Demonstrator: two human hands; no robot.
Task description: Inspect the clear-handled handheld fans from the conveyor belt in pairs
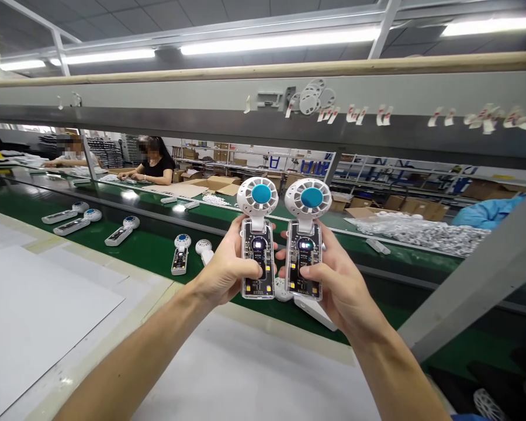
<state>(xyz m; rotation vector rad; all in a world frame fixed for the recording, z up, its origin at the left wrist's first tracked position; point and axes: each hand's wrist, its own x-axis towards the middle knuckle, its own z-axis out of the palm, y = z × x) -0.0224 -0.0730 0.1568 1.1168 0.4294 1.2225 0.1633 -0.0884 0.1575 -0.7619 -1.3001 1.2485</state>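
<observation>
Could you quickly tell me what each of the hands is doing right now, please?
Left hand: closed on the left fan.
Right hand: closed on the right fan.

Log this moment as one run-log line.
left hand: holds left fan upright, lit | right hand: holds right fan upright, lit | loose fans lying on green belt

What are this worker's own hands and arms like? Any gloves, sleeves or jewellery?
Both are bare: the left hand and right hand wear no gloves, and no rings or watch show. The forearms are uncovered to the picture's edge. A blue sliver at the bottom edge may be a sleeve.
</observation>
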